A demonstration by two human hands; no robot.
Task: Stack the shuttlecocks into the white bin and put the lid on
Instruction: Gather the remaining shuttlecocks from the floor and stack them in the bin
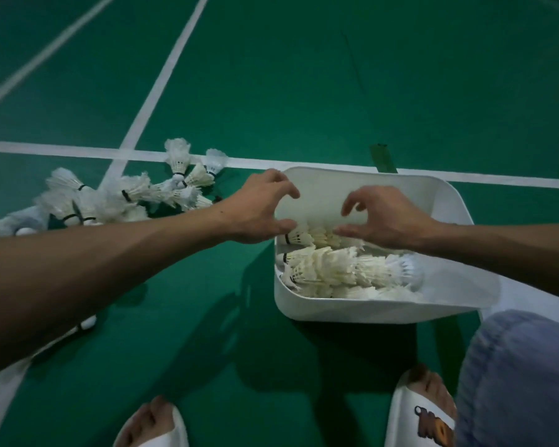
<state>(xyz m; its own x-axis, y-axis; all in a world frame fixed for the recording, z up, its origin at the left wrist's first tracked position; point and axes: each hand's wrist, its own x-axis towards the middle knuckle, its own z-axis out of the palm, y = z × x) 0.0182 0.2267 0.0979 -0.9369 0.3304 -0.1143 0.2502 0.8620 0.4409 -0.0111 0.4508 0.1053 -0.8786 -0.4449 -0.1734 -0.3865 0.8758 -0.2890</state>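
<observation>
Head view: left hand [259,209] and right hand [384,217] spread above part-filled white bin [352,312]; shuttlecocks [133,195] heaped on floor [304,91], lid unseen.

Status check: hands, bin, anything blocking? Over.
Both open: left hand and right hand over the white bin. Stacked shuttlecocks inside; loose pile on the floor at left; lid not on. Nothing blocking the bin.

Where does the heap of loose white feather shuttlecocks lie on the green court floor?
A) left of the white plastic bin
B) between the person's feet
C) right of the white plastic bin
A: the heap of loose white feather shuttlecocks lies on the green court floor left of the white plastic bin.
</observation>
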